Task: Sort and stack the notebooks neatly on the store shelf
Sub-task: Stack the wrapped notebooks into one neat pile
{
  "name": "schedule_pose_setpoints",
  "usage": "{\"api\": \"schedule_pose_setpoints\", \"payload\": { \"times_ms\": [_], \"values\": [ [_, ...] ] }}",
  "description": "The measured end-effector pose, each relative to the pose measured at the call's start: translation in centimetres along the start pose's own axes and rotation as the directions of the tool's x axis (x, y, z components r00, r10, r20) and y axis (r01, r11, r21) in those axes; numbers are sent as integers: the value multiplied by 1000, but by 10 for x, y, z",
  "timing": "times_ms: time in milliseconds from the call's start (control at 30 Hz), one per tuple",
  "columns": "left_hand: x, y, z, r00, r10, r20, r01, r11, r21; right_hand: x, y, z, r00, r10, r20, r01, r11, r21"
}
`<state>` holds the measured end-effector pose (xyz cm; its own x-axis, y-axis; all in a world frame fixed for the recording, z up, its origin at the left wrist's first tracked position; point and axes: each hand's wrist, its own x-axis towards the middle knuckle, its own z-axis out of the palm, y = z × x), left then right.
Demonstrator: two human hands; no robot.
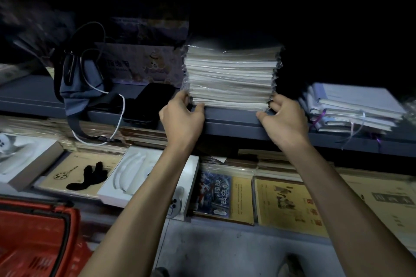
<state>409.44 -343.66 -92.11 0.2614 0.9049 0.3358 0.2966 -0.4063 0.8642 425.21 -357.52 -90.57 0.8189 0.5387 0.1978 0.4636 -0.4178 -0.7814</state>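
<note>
A tall stack of plastic-wrapped notebooks (pixel 230 76) with pale page edges stands on the grey shelf (pixel 227 120), close to its front edge. My left hand (pixel 181 117) grips the stack's lower left corner, fingers curled round the wrapping. My right hand (pixel 284 117) holds the lower right corner, thumb on the shelf edge. A second, slanting pile of pale blue notebooks with ribbon markers (pixel 353 108) lies on the same shelf to the right.
Left of the stack lie a black phone-like slab (pixel 147 105), a grey pouch with cables (pixel 78 81) and a printed box (pixel 144 63). Below are brown and yellow covered books (pixel 290 202), white trays (pixel 144 177) and a red basket (pixel 33 238) at bottom left.
</note>
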Motion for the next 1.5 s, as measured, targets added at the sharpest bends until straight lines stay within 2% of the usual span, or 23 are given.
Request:
{"api": "schedule_pose_setpoints", "payload": {
  "times_ms": [167, 367, 467, 633, 767, 900, 1133, 1333, 1500],
  "values": [
    [0, -1, 3, 998, 57, 1, -57, 998, 19, 2, 0, -3, 1000, 21, -3, -21, 1000, -18],
    [3, -3, -2, 992, 88, 85, -97, 989, 108, 0, 0, -4, 998, -10, 54, 8, 999, 40],
    [5, -5, -3, 992, 56, 113, -62, 997, 53, -1, 1, -3, 998, -30, 50, 28, 999, 44],
    [1, 0, 5, 998, 64, 14, -65, 985, 160, 0, 2, -4, 998, -10, 59, 1, 989, 149],
    [-2, 1, 9, 997, 56, -49, -47, 985, 163, 1, 3, -5, 993, -33, 117, -3, 956, 294],
    [0, -1, 12, 995, 73, -73, -61, 987, 152, 3, 2, -7, 988, -55, 142, 0, 931, 364],
    [-2, -6, 15, 976, 204, -76, -180, 952, 249, 10, 7, -8, 988, -69, 140, 5, 911, 411],
    [2, -2, 5, 991, 127, -42, -118, 976, 182, 7, 9, -8, 987, -96, 126, 39, 918, 395],
    [2, 0, 4, 986, 164, -16, -153, 946, 285, 5, 10, -1, 994, -104, 34, 87, 940, 330]
  ]
}}
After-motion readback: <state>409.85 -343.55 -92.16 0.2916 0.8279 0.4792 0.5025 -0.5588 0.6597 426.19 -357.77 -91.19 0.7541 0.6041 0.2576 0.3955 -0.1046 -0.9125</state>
